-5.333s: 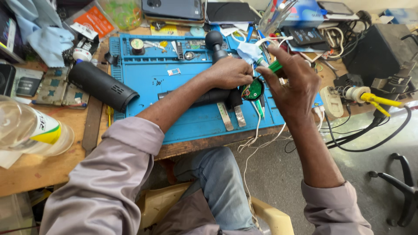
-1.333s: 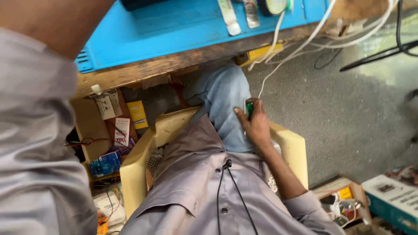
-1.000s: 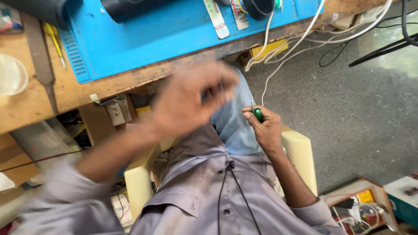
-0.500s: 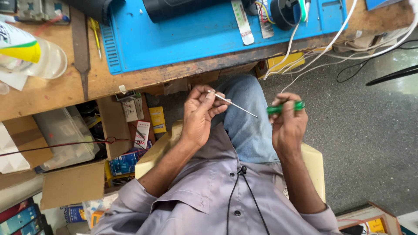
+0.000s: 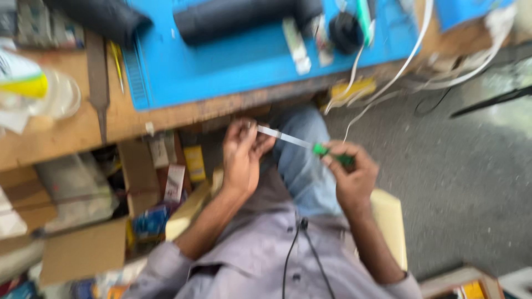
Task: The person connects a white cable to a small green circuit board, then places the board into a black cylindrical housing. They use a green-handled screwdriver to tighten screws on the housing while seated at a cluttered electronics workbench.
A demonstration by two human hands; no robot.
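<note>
The picture is blurred by motion, so fine detail is soft. The person sits below the bench edge with both hands raised over the lap, working a slim screwdriver with a green plastic handle and a thin silver metal shaft (image 5: 302, 143). The right hand (image 5: 352, 177) is curled around the green handle, fingers wrapped shut on it, at about 3 o'clock from the picture's centre. The shaft runs from that handle toward 10 o'clock, slightly tilted upward, and its tip ends at the left hand (image 5: 244, 155). The left hand's fingers are drawn together at the tip, pinching it or something small against it; which one cannot be told through the blur.

Under the hands lie blue denim trousers (image 5: 302, 166) and a grey button shirt (image 5: 260, 260) with a thin black cord (image 5: 293, 249) running down its front. A pale yellow chair seat (image 5: 390, 221) shows at 4 o'clock of the right hand.

At 12 o'clock is the worn wooden workbench (image 5: 72, 133), carrying a bright blue rubber work mat (image 5: 238, 61). On the mat rests a long black cylinder (image 5: 238, 19). White cables (image 5: 388, 83) hang off the bench edge toward 1 o'clock. Cardboard boxes (image 5: 83, 249) sit under the bench at 8 o'clock.
</note>
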